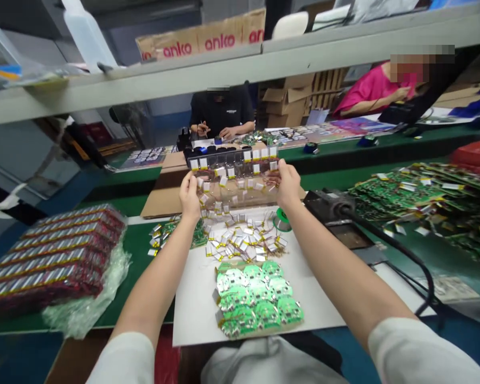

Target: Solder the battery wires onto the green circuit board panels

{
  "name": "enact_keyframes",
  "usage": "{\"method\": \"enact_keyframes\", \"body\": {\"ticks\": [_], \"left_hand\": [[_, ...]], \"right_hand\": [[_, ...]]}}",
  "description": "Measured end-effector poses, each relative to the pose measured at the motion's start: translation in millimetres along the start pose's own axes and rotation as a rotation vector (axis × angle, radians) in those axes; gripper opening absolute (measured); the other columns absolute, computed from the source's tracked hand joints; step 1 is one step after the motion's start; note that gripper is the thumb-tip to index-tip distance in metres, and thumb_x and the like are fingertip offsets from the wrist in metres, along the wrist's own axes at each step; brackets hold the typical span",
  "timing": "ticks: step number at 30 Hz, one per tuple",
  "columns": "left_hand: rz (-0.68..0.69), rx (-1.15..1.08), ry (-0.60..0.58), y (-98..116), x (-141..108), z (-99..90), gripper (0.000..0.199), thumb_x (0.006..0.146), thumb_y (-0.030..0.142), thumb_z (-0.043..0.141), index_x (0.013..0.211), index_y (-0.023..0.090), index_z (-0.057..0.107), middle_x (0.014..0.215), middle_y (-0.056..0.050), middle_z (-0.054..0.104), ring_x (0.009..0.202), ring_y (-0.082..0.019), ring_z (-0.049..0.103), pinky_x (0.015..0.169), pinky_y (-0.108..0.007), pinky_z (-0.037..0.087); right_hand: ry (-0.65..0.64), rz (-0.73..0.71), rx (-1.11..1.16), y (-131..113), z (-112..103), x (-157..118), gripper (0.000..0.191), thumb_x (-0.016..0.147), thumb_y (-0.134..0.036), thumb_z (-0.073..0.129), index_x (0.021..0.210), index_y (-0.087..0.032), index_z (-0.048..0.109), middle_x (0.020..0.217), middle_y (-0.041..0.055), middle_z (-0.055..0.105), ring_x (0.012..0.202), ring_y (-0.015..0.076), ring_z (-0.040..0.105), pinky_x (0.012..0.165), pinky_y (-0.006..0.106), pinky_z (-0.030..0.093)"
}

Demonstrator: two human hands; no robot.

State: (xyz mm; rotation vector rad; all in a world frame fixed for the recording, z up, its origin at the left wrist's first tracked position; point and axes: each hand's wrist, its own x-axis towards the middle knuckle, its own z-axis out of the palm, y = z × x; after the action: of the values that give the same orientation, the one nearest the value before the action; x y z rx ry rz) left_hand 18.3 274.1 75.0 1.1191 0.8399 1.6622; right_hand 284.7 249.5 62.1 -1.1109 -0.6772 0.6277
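Note:
Between my two hands a clear plastic tray (234, 156) is held up and tilted, with small white battery cells in some of its pockets. My left hand (189, 196) grips its left edge, and my right hand (288, 184) grips the right edge. Below the tray lies a loose pile of small battery cells (246, 241) with thin wires, on a white board (196, 314). Nearer to me on that board sits a panel of green circuit boards (260, 298). A green solder spool (282, 220) stands under my right wrist.
Stacked battery trays (56, 256) and bubble wrap (92, 306) occupy the left side. At right are a black device with a thick cable (332, 205) and heaped circuit boards (416, 192). A shelf beam (224, 66) crosses above. Two people sit opposite, beyond a cardboard sheet (164, 200).

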Motion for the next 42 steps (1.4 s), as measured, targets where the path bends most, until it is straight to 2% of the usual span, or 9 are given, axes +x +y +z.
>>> {"method": "enact_keyframes", "body": {"ticks": [4, 9, 14, 20, 25, 28, 31, 34, 42], "left_hand": [[0.017, -0.002, -0.012, -3.6, 0.9, 1.5, 0.040, 0.099, 0.057, 0.067, 0.114, 0.020, 0.067, 0.096, -0.008, 0.078, 0.088, -0.022, 0.079, 0.073, -0.028, 0.060], [0.073, -0.006, -0.047, -4.0, -0.9, 2.8, 0.041, 0.101, 0.059, 0.063, 0.111, 0.019, 0.067, 0.087, -0.007, 0.077, 0.081, -0.021, 0.077, 0.071, -0.028, 0.059], [0.134, -0.012, -0.098, 3.8, -5.4, 3.0, 0.046, 0.098, 0.066, 0.063, 0.101, 0.020, 0.067, 0.079, -0.006, 0.075, 0.073, -0.019, 0.075, 0.063, -0.026, 0.056], [0.196, 0.029, -0.107, 9.2, -12.9, -5.8, 0.053, 0.094, 0.073, 0.063, 0.099, 0.021, 0.067, 0.087, -0.008, 0.075, 0.090, -0.025, 0.077, 0.074, -0.032, 0.060], [0.207, 0.172, -0.147, -5.4, -27.7, -25.4, 0.059, 0.091, 0.078, 0.062, 0.101, 0.020, 0.068, 0.084, -0.007, 0.075, 0.085, -0.025, 0.077, 0.079, -0.036, 0.061], [0.216, 0.315, -0.188, -13.1, -31.3, -43.0, 0.062, 0.095, 0.078, 0.054, 0.107, 0.019, 0.068, 0.091, -0.009, 0.077, 0.093, -0.026, 0.077, 0.088, -0.039, 0.061], [0.226, 0.511, -0.219, -16.5, -33.8, -66.4, 0.056, 0.104, 0.066, 0.049, 0.124, 0.017, 0.065, 0.113, -0.012, 0.076, 0.111, -0.026, 0.073, 0.102, -0.047, 0.056], [0.200, 0.763, -0.286, -19.1, -42.3, -91.1, 0.044, 0.104, 0.053, 0.060, 0.127, 0.016, 0.066, 0.124, -0.013, 0.072, 0.117, -0.028, 0.069, 0.107, -0.054, 0.053], [0.196, 1.249, -0.536, -19.0, -69.2, -124.9, 0.028, 0.103, 0.035, 0.066, 0.125, 0.018, 0.069, 0.142, -0.012, 0.064, 0.135, -0.031, 0.058, 0.117, -0.060, 0.043]], "right_hand": [[-0.012, -0.045, -0.021, -1.5, 3.8, -0.5, 0.050, 0.094, -0.072, 0.061, 0.088, -0.022, 0.058, 0.071, -0.0042, 0.062, 0.056, 0.0103, 0.060, 0.052, 0.023, 0.049], [-0.006, -0.145, -0.036, -1.7, 9.7, -1.9, 0.059, 0.088, -0.085, 0.053, 0.083, -0.026, 0.050, 0.066, -0.0046, 0.056, 0.056, 0.0122, 0.060, 0.053, 0.025, 0.047], [-0.015, -0.228, -0.061, -7.8, 4.9, -8.2, 0.058, 0.091, -0.083, 0.047, 0.086, -0.026, 0.053, 0.072, -0.0017, 0.058, 0.070, 0.0167, 0.067, 0.064, 0.030, 0.053], [-0.058, -0.289, -0.077, -20.8, -11.5, -26.7, 0.044, 0.095, -0.066, 0.061, 0.086, -0.024, 0.062, 0.081, -0.0008, 0.066, 0.083, 0.0156, 0.068, 0.079, 0.030, 0.056], [-0.163, -0.221, -0.032, -0.8, -19.3, -45.5, 0.032, 0.098, -0.048, 0.070, 0.093, -0.017, 0.066, 0.082, -0.0014, 0.068, 0.073, 0.0124, 0.067, 0.072, 0.030, 0.058], [-0.191, -0.188, 0.017, 4.7, -19.5, -48.8, 0.025, 0.098, -0.037, 0.072, 0.092, -0.014, 0.067, 0.083, -0.0013, 0.069, 0.071, 0.0115, 0.067, 0.069, 0.029, 0.059], [-0.156, -0.200, 0.127, -9.1, -17.4, -46.0, 0.030, 0.089, -0.040, 0.082, 0.086, -0.017, 0.064, 0.076, -0.0044, 0.067, 0.067, 0.0109, 0.066, 0.070, 0.028, 0.059], [-0.083, -0.216, 0.258, -32.3, -14.7, -42.5, 0.041, 0.078, -0.046, 0.090, 0.082, -0.022, 0.057, 0.070, -0.0073, 0.065, 0.066, 0.0108, 0.067, 0.072, 0.028, 0.059], [0.011, -0.104, 0.381, -59.0, -15.0, -59.3, 0.032, 0.090, -0.030, 0.078, 0.079, -0.023, 0.049, 0.062, -0.0075, 0.065, 0.054, 0.0101, 0.062, 0.067, 0.029, 0.057]]}}
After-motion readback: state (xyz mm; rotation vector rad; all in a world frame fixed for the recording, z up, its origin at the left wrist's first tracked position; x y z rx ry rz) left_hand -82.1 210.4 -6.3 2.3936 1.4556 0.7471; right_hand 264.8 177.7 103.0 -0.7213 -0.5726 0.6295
